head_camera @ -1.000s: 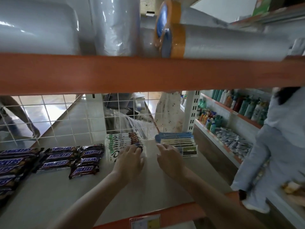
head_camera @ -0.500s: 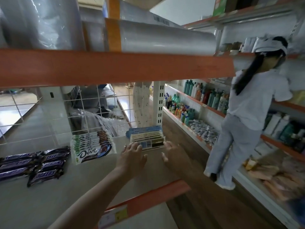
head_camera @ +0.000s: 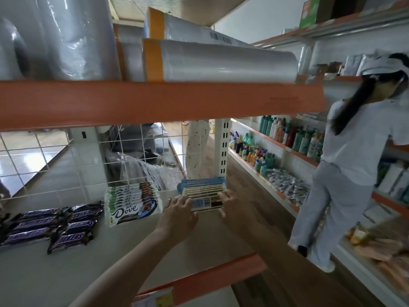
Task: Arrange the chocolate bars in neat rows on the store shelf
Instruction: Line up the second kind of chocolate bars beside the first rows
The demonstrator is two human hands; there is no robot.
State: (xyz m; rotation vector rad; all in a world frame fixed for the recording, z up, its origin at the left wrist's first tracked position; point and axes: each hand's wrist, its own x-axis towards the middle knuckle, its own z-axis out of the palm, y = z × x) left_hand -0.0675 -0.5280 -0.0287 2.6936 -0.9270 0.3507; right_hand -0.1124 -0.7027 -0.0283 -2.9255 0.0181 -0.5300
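Note:
On the pale shelf (head_camera: 199, 240) a fanned stack of blue-and-cream chocolate bars (head_camera: 202, 191) lies at the far right end. My left hand (head_camera: 179, 214) touches its left front corner and my right hand (head_camera: 232, 206) its right side, fingers spread along the edges. To the left lies a white and brown stack of Dove bars (head_camera: 132, 201), overlapped toward the back. Further left, dark Snickers bars (head_camera: 53, 224) lie in rows flat on the shelf.
A white wire grid (head_camera: 66, 165) backs the shelf. An orange beam (head_camera: 155, 103) overhead carries large plastic-wrapped rolls (head_camera: 217, 60). A person in white (head_camera: 349, 165) stands in the aisle at the right beside shelves of bottles (head_camera: 276, 138). The shelf's orange front edge (head_camera: 199, 278) is near my forearms.
Both hands have shifted right, off the Dove stack and onto the blue-and-cream stack at the shelf end. The view has swung right, bringing the person in the aisle into sight.

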